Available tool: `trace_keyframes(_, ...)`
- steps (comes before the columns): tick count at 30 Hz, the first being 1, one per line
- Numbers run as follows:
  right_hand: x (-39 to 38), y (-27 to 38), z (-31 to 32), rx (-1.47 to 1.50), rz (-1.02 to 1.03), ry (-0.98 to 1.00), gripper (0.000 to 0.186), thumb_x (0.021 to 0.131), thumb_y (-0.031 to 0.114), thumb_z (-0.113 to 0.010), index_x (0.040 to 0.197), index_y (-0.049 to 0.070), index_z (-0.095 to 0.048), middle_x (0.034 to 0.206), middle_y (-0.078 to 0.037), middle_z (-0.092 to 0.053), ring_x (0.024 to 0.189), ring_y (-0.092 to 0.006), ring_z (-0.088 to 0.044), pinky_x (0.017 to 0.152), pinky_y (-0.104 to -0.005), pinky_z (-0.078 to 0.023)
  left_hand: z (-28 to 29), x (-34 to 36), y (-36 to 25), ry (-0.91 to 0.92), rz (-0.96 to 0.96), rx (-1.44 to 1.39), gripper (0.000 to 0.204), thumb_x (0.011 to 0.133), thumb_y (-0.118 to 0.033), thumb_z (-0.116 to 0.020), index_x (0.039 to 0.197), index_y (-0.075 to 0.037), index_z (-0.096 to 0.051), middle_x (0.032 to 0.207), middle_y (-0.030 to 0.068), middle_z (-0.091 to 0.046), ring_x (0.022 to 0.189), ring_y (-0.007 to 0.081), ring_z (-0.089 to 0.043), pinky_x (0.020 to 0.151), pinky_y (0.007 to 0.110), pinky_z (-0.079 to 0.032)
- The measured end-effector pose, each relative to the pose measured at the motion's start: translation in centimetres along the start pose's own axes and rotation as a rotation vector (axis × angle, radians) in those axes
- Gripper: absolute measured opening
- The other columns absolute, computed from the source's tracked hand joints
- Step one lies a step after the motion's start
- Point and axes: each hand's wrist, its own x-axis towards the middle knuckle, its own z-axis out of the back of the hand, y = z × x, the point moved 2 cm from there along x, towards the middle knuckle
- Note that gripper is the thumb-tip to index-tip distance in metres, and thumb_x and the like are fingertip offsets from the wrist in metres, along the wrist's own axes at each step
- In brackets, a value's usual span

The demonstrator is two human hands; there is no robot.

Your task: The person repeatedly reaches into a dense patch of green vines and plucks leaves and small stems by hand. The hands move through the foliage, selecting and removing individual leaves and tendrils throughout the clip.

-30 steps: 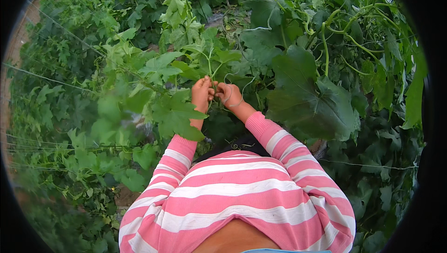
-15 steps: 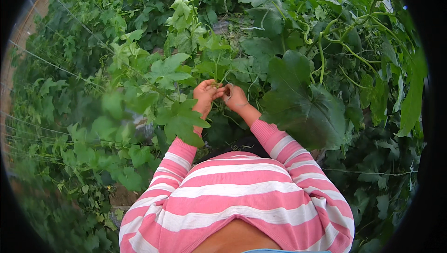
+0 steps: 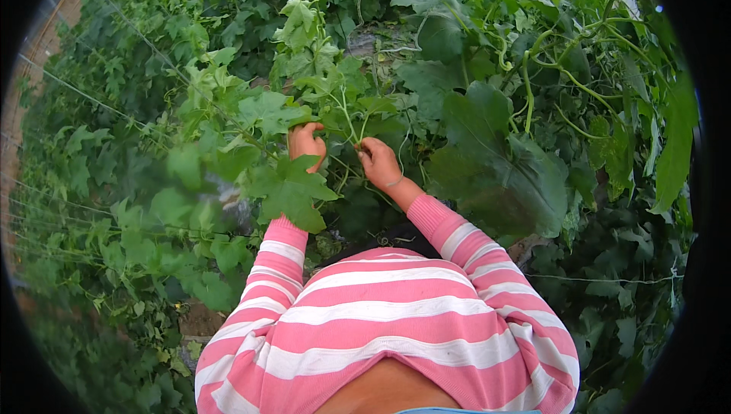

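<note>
Between the closed fingertips of my right hand (image 3: 383, 165) is a thin green vine stem (image 3: 351, 123), which rises from the pinch and forks into young leaves. A thin string (image 3: 404, 143) runs down beside that hand, and a loop lies at its wrist. To the left, my left hand (image 3: 306, 145) is loosely bent among the foliage, apart from the stem. Its finger and thumb are separated, with nothing visible between them. A broad lobed leaf (image 3: 289, 191) covers its wrist, and another leaf (image 3: 270, 112) overhangs its far side.
Large dark leaves (image 3: 502, 178) crowd in at my right, below thick curling stems (image 3: 527, 86). Strings and wires (image 3: 84, 94) cross the dense vines at left. A pale ground patch (image 3: 373, 41) shows beyond my hands. Another line (image 3: 609, 281) stretches across the right.
My hands were together at the stem; the left has let go and moved left. The right has shifted slightly left and stays pinched on the stem.
</note>
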Motion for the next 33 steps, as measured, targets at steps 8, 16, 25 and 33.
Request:
trace_keyframes(8,0.8,1.7,-0.3,-0.141,0.094,0.048,0.011,0.076,0.001,-0.058,0.086,-0.001,-0.057,0.077,-0.019,-0.056,0.073,-0.0363,-0.056,0.065,-0.0412,-0.045,-1.9,0.8,-3.0,0.134,0.261,-0.755,0.022,0.084,-0.018,-0.063,0.097,0.0,-0.064,0.087,0.0085,-0.068,0.077,0.0128,-0.061,0.064,0.027,-0.046)
trace_keyframes(16,6.3,3.8,3.4,0.13,-0.033,-0.104,0.012,0.081,0.003,-0.058,0.09,-0.003,-0.061,0.077,-0.01,-0.063,0.062,-0.0182,-0.061,0.058,-0.0304,-0.05,-1.0,0.0,-4.9,0.199,0.399,-1.136,0.011,0.088,-0.008,-0.057,0.092,0.001,-0.062,0.081,0.0036,-0.067,0.068,0.0082,-0.058,0.053,0.022,-0.039)
trace_keyframes(25,6.1,4.6,3.4,-0.152,0.072,0.045,0.011,0.081,0.013,-0.055,0.087,0.003,-0.058,0.078,-0.016,-0.06,0.068,-0.0343,-0.059,0.06,-0.04,-0.048,-0.2,-0.2,-5.4,0.261,0.428,-1.043,0.01,0.088,-0.009,-0.056,0.089,-0.002,-0.064,0.079,0.0009,-0.065,0.063,0.0064,-0.053,0.051,0.022,-0.041)
trace_keyframes(33,4.9,6.4,5.2,-0.535,0.12,0.191,0.012,0.077,0.007,-0.055,0.088,0.001,-0.055,0.076,-0.02,-0.061,0.07,-0.0372,-0.059,0.065,-0.0442,-0.048,-0.4,0.0,-3.4,0.169,0.529,-1.212,0.012,0.092,-0.01,-0.051,0.098,-0.001,-0.057,0.089,0.0067,-0.064,0.077,0.0137,-0.062,0.059,0.025,-0.051)
